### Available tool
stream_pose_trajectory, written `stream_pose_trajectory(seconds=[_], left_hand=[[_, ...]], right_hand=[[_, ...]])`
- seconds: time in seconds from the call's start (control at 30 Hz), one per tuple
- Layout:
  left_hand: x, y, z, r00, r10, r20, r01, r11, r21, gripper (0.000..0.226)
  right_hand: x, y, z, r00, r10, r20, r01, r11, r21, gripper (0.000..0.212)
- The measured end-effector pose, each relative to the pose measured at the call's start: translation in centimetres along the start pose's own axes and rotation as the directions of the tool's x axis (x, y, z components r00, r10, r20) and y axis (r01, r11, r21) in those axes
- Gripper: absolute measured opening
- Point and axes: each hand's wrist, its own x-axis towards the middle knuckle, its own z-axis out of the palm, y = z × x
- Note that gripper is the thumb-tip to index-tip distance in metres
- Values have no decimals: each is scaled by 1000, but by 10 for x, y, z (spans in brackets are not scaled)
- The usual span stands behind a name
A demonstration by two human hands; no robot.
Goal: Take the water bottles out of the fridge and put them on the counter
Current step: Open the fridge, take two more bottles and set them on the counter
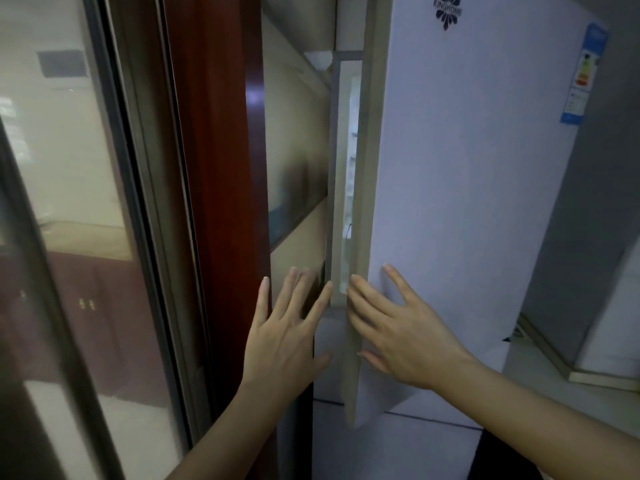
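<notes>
My left hand (284,336) bare, no glove, ring or watch, my right hand (398,336) likewise bare, both my forearms uncovered up to the near frame edge, no sleeve visible, fingernails short and unpainted

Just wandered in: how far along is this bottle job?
Barely started. The fridge door is only cracked open, showing a lit sliver inside. The right hand lies on the door's edge; the left hand is spread open beside the gap. No bottles or counter are in sight yet.
</notes>
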Motion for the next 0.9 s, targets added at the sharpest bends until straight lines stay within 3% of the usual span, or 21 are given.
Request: stream_pose_trajectory(seconds=[0.27, 0.43, 0.67, 0.8, 0.9], left_hand=[[-12, 54, -18, 999, 45, 3, -45, 998, -37, 94], [-12, 74, -24, 999, 44, 1, -44, 997, -55, 87], [16, 63, -9, 999, 46, -19, -47, 995, -91, 87], [47, 51, 23, 999, 30, -33, -34, 990, -136, 82], [73, 47, 49, 1000, -2, 23, 6, 983, -183, 85]], right_hand=[[-79, -15, -46, 990, 101, 101, -106, 993, 54, 72], [-93, -25, -58, 980, 127, 152, -142, 986, 92, 59], [-73, -38, -44, 965, 246, 90, -258, 952, 164, 42], [-44, -27, -32, 916, 387, 106, -401, 885, 237, 46], [-17, -15, -16, 831, 524, 186, -556, 791, 254, 48]])
